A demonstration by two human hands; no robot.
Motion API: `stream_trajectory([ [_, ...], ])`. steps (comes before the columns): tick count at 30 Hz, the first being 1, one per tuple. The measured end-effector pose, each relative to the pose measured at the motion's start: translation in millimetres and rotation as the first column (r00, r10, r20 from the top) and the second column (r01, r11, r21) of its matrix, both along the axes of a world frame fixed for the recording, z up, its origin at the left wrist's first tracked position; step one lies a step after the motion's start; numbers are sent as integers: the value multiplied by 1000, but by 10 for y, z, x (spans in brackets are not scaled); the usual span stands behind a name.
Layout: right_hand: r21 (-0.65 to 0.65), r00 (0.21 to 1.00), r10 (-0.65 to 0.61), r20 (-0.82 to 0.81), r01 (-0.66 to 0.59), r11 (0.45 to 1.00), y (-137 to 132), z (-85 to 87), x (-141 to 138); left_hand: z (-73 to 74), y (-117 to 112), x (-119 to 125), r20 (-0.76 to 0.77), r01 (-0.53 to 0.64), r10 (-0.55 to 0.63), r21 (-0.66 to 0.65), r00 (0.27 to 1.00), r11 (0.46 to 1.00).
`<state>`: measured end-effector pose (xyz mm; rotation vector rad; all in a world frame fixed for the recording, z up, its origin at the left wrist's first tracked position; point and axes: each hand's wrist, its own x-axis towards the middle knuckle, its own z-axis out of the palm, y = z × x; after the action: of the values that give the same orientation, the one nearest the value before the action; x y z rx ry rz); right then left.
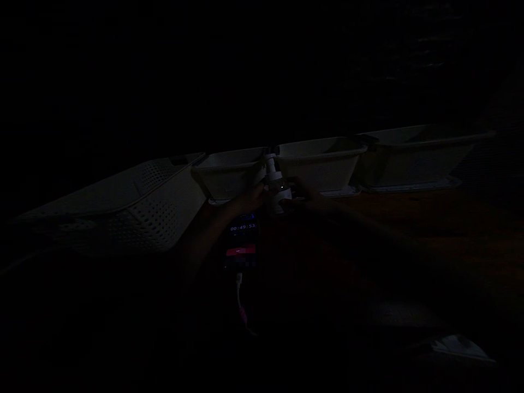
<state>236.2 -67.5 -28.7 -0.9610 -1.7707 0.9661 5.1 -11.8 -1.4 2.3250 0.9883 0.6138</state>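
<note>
The view is very dark. A white pump bottle (pixel 279 191) stands upright in the middle, its nozzle (pixel 271 162) at the top. From the left, my left hand (pixel 257 194) closes round the bottle's side. My right hand (pixel 299 191) wraps it from the right, with fingertips across its lower front. Shadow hides most of the fingers. Just below the left hand lies a phone (pixel 241 240) with a lit timer on its screen, and a white cable plug (pixel 239 278) sits at its lower end.
Behind the hands runs a row of pale plastic bins: a small bin (pixel 231 177), a middle bin (pixel 321 169) and a right bin (pixel 417 161). A perforated basket (pixel 151 221) stands at the left. A pale, flat item (pixel 460 347) lies at lower right on the wooden surface.
</note>
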Motion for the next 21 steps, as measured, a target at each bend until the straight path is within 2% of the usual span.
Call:
stream_trajectory([
  [3,-24,999,37,-22,-38,999,-19,-24,-23,27,-54,10,6,20,-19,-8,1000,1000],
  [14,0,998,48,-44,-48,999,-24,-11,-33,29,-33,6,34,83,-84,23,996,996],
  [17,0,997,64,-47,-64,998,-10,-11,-35,50,-76,12,5,48,-48,-1,999,999],
  [21,-37,996,72,-54,-74,997,-3,-5,-21,66,-107,22,-1,22,-22,36,1000,999],
])
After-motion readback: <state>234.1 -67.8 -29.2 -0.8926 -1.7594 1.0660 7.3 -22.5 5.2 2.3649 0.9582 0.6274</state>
